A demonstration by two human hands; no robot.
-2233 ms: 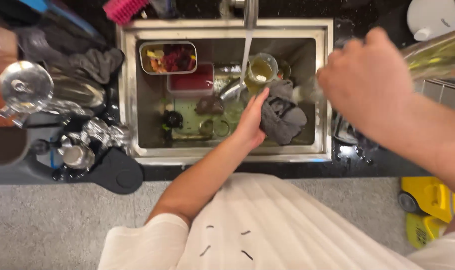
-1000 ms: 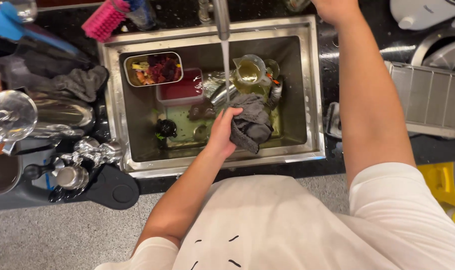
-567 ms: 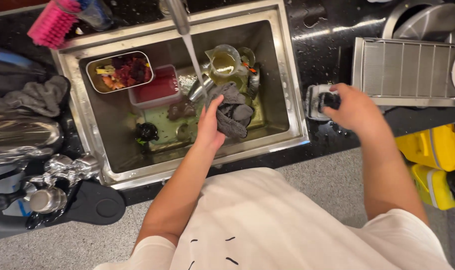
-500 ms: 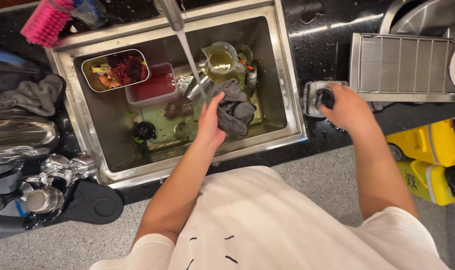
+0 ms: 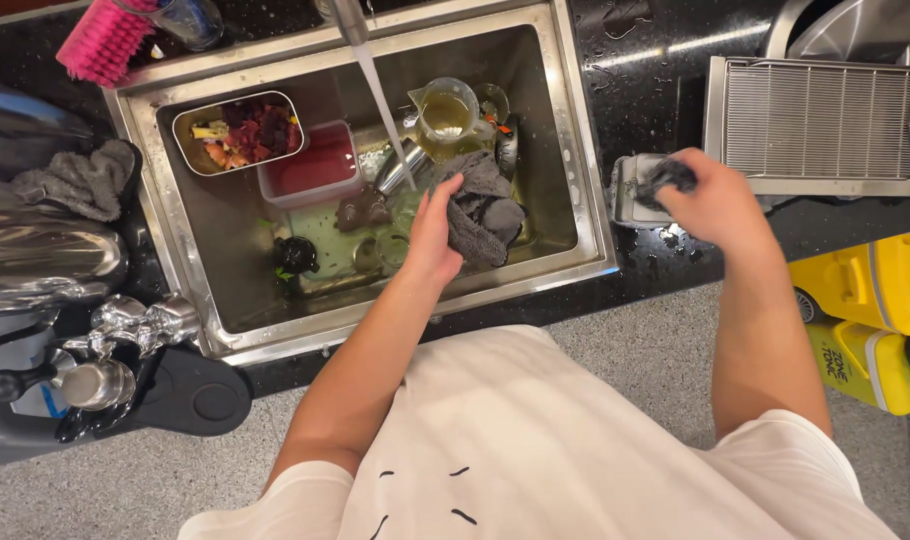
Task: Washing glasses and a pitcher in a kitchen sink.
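- Since a moment ago the right hand point(image 5: 710, 205) has barely shifted: it stays at the small tray point(image 5: 630, 190) on the black table point(image 5: 665, 80), fingers closed round a dark scrubber point(image 5: 670, 175); the left hand point(image 5: 435, 235) has stayed in the sink.
- Nearest the person, the left hand reaches down into the steel sink point(image 5: 575, 150), its fingers clamped on the edge of a grey cloth point(image 5: 485, 205) that lies bunched on the sink floor.
- Just left of that hand, murky water and a few small dark items cover the sink bottom.
- Beyond the cloth stands a glass jug point(image 5: 445, 112) of yellowish liquid, and a stream of water point(image 5: 385, 110) from the tap falls just left of it.
- Further left in the sink sit a pink container point(image 5: 310, 165) and a metal tin of food scraps point(image 5: 240, 132).
- Right of the sink, past the right hand, a metal rack point(image 5: 820, 120) rests on the table.
- At the far left corner lies a pink brush point(image 5: 100, 45); another grey rag point(image 5: 80, 180) sits left of the sink.
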